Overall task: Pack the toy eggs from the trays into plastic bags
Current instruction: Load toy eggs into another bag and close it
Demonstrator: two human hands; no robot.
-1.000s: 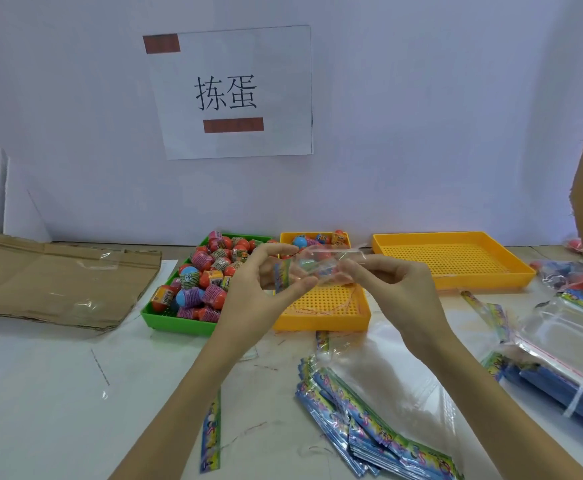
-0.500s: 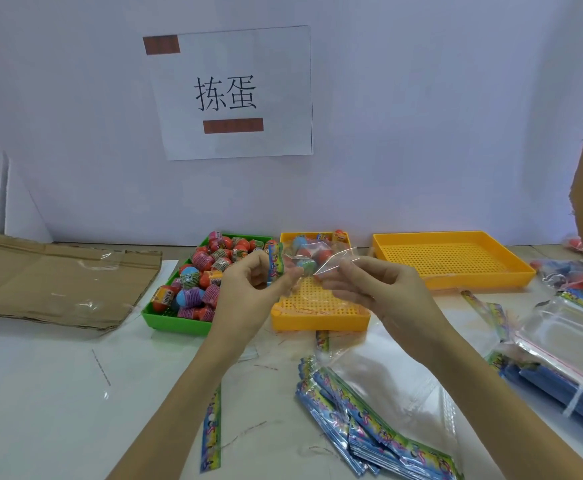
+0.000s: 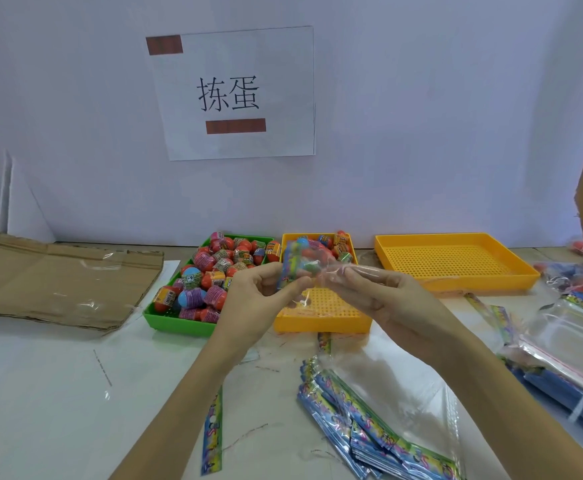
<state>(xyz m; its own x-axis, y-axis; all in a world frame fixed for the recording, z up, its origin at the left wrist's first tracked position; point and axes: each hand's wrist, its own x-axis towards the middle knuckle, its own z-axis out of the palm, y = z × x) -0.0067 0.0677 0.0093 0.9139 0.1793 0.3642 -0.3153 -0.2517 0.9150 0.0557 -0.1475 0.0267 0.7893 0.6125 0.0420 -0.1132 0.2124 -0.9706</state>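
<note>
A flattened cardboard sheet point(image 3: 58, 282) is lying at the left edge of the frame. Right of it, a green tray point(image 3: 175, 320) is sitting heaped with red, blue and purple toy eggs point(image 3: 213, 271) in printed wrappers. At the centre, the left hand point(image 3: 255, 299) is pinching a small clear bag point(image 3: 303, 268) by its colourful header, fingers curled on it, while the right hand point(image 3: 387, 299) is gripping the bag's crinkled other end. The bag is holding a few eggs and hanging above a small yellow tray point(image 3: 321, 320). A larger yellow tray point(image 3: 456, 265) is sitting to the right. Printed bags point(image 3: 369, 427) are lying at the lower right.
</note>
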